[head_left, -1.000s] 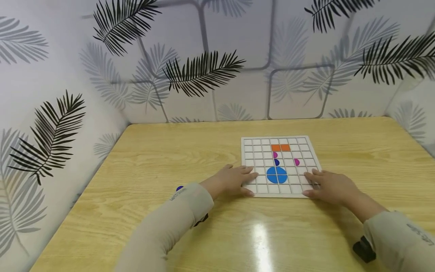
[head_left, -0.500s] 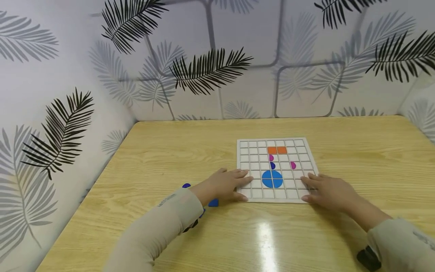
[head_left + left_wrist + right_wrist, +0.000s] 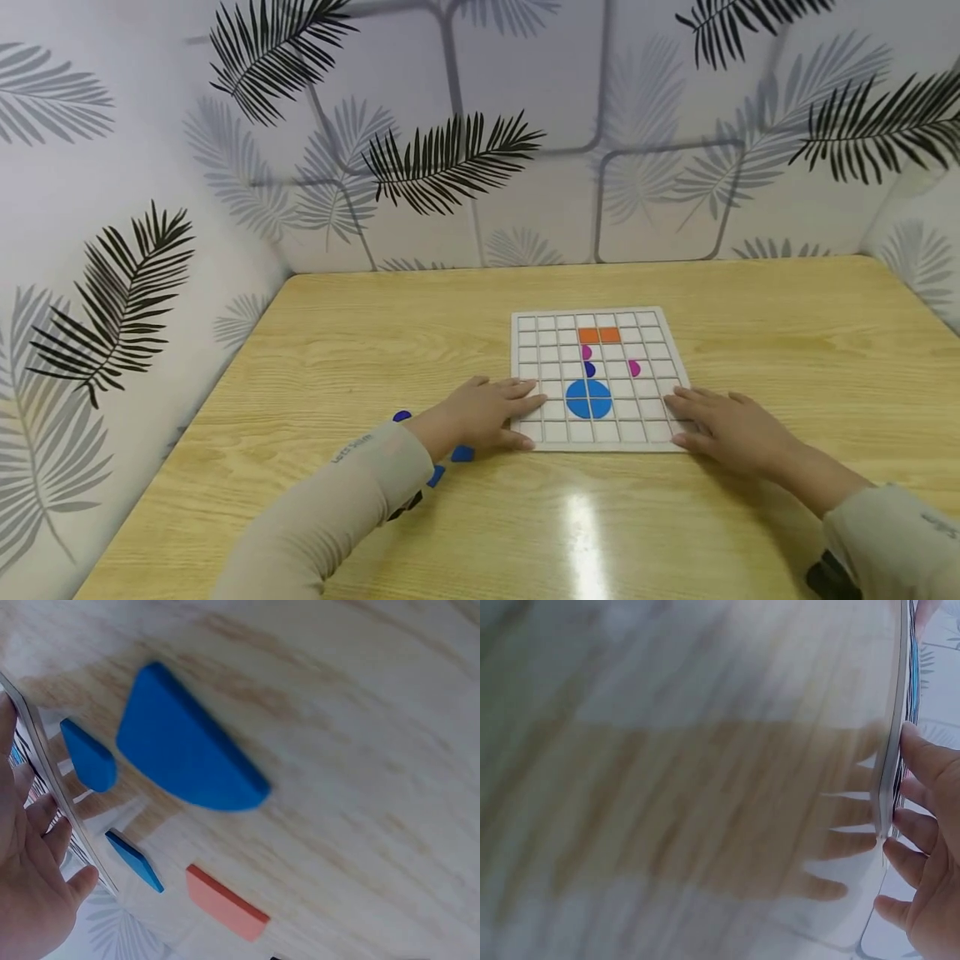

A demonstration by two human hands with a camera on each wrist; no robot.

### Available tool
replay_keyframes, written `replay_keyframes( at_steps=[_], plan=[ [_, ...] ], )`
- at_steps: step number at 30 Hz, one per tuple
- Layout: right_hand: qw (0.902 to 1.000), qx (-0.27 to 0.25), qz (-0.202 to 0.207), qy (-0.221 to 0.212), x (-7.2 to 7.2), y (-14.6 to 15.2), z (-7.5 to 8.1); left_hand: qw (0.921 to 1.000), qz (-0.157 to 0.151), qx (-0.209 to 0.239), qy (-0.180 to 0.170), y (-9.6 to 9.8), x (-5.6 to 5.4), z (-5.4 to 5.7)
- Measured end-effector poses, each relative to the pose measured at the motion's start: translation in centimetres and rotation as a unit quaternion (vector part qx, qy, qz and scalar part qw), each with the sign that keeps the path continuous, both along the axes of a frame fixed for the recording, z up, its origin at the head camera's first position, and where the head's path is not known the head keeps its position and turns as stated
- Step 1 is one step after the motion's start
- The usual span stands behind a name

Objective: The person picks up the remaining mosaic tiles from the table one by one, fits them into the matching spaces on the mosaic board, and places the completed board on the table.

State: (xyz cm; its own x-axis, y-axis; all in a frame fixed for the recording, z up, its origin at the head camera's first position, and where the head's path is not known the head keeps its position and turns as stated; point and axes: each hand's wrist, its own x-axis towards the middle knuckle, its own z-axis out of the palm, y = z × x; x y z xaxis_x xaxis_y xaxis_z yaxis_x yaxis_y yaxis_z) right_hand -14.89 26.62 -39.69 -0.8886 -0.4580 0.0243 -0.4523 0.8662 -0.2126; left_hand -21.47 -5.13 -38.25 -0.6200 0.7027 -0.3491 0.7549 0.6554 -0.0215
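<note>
A white gridded board [image 3: 630,432] lies flat on the table in the head view. On it are two orange squares [image 3: 589,335], a blue disc [image 3: 577,389] made of several pieces, two magenta half-discs [image 3: 634,367] and a dark blue half-disc [image 3: 589,369]. My left hand [image 3: 487,413] rests on the board's left edge, fingers extended. At the right edge, my right hand [image 3: 731,430] touches the board with outstretched fingers. Neither hand grips a loose piece. In the left wrist view, blue pieces [image 3: 184,746] and an orange piece [image 3: 225,901] lie beside the left hand.
The wooden table [image 3: 390,333] ends at a wall with a leaf pattern [image 3: 525,208]. Left of the board, blue pieces [image 3: 462,454] lie near the left sleeve [image 3: 337,492], which may hide others. A bright light reflection [image 3: 581,533] falls on the near tabletop.
The board has slid left and slightly nearer, with both hands staying at its edges. More blue pieces show around the left sleeve. The pieces on the board keep their cells.
</note>
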Motion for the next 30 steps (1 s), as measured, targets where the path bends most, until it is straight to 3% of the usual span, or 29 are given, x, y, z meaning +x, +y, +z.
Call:
replay_keyframes(
  at_steps=[8, 15, 30],
  plan=[
    [0.9994, -0.007, 0.025, 0.024, -0.1, 1.2, -0.1, 0.9988, 0.015, 0.03, -0.035, -0.2, -0.2, -0.1],
    [0.9997, 0.002, 0.024, 0.005, 0.4, 1.8, 0.0, 0.9946, 0.033, 0.077, -0.06, -0.9, -0.3, 0.5],
    [0.9994, -0.01, 0.032, -0.003, 0.4, 2.2, 0.2, 0.9797, 0.074, 0.164, -0.089, -4.7, 0.4, 2.0]
  ],
)
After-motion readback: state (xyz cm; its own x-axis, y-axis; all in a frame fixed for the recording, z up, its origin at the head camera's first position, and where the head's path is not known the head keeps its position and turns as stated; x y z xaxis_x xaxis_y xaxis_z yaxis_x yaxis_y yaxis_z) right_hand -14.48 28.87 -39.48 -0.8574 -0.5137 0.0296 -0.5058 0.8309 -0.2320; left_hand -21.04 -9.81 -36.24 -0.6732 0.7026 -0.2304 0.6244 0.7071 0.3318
